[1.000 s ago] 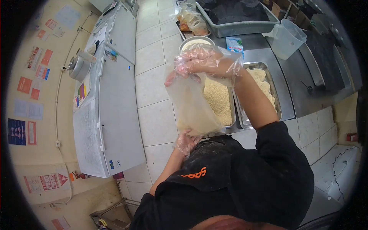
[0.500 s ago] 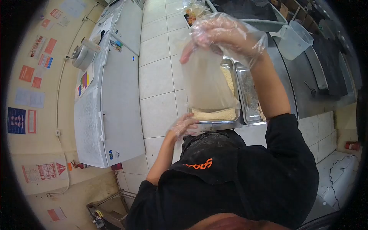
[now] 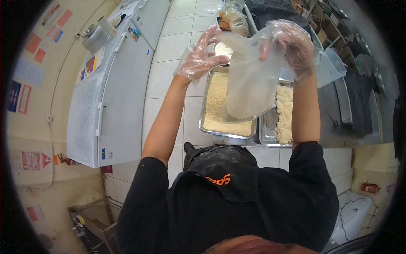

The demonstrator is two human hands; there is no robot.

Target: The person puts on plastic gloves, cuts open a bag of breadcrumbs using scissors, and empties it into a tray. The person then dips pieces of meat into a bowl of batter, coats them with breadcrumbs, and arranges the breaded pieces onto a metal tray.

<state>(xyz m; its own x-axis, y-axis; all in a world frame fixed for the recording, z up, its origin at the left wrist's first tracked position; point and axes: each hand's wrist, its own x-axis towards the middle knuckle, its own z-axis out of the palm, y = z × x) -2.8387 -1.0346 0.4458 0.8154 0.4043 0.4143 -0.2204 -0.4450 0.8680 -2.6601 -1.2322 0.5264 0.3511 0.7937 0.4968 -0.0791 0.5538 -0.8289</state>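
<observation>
Head view: plastic bag [image 3: 250,84] in front of crumb tray [image 3: 230,134]

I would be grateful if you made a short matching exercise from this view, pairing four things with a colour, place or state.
1. Plastic bag
2. Crumbs
3. Nearer chest freezer
4. Lettering

A. White, standing by the wall
B. Orange, on the black apron
C. Held up by the right hand
D. Pale yellow, in a metal tray

Pairs: 1-C, 2-D, 3-A, 4-B
</observation>
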